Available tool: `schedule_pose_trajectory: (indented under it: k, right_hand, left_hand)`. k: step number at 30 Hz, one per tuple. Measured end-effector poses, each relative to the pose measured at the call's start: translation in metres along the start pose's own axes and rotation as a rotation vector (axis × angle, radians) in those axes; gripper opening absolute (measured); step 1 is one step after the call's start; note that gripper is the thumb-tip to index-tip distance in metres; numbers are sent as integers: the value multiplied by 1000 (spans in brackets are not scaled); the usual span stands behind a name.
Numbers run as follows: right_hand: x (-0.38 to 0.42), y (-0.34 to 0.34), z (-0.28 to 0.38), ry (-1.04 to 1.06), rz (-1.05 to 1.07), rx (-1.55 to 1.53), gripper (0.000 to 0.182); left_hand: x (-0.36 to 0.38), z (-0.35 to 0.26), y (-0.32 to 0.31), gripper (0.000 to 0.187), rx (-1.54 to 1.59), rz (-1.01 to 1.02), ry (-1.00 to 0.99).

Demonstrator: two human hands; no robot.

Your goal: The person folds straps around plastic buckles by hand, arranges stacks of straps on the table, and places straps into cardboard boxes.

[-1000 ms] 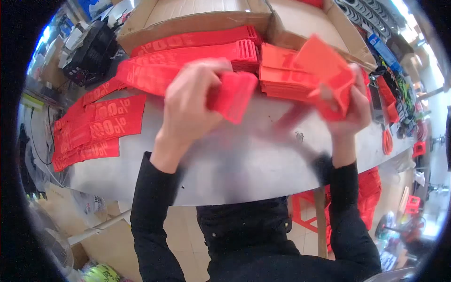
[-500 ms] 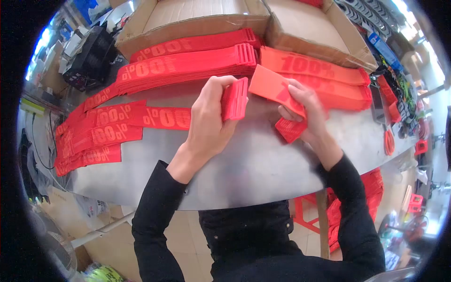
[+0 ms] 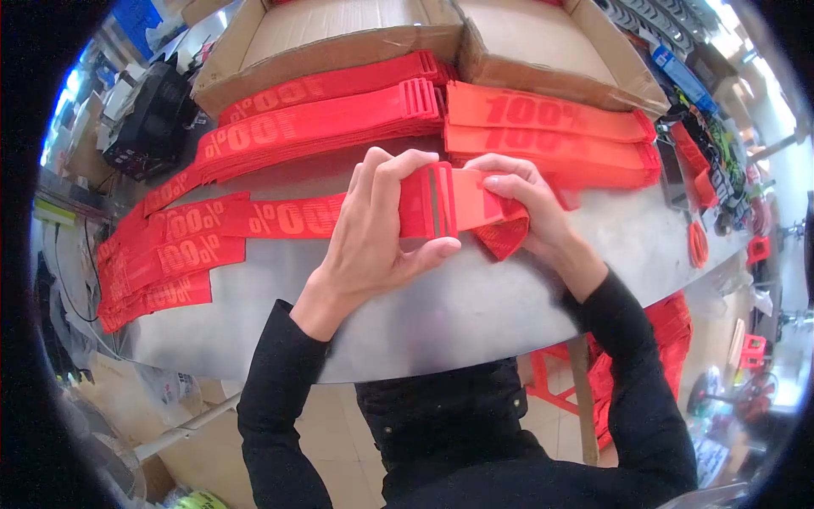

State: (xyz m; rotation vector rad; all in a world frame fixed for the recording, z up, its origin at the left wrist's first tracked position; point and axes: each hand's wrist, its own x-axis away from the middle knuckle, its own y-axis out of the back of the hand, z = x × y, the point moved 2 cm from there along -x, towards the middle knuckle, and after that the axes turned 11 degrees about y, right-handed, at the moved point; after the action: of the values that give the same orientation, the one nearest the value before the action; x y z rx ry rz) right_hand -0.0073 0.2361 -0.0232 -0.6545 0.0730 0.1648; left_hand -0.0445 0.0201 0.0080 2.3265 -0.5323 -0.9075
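Note:
My left hand is closed around the end of a red strap, with its flat red buckle standing out between fingers and thumb. A light slot shows along the buckle. Right of it, my right hand pinches an orange-red strap end, which meets the buckle's right edge in this view. A darker red folded piece hangs below the right fingers. Leftward from my left hand, a red strap printed "100%" runs along the metal table.
Behind my hands lie a stack of red straps with buckles and a stack of orange-red straps. More red straps overlap at the left. Two cardboard boxes stand at the back. Orange-handled scissors lie at the right.
My right hand has moved left and brought the orange-red strap end up to the buckle. My left hand has turned the buckle's face more toward me. The whole view has shifted slightly.

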Motion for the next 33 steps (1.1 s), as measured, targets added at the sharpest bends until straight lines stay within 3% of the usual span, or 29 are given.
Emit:
schedule_pose_trajectory:
  k: [25,29,33]
  right_hand:
    - [2,-1,-6,-49,27,90,24]
    - [5,-16,-5,-15,70,167,22]
    - [10,-25,-3,216,-41,252,22]
  left_hand:
    - [3,-4,-5,78,145,46,38]
    - [4,-2,-11,77,146,59,32]
    - [1,-2,-13,81,132,32,27]
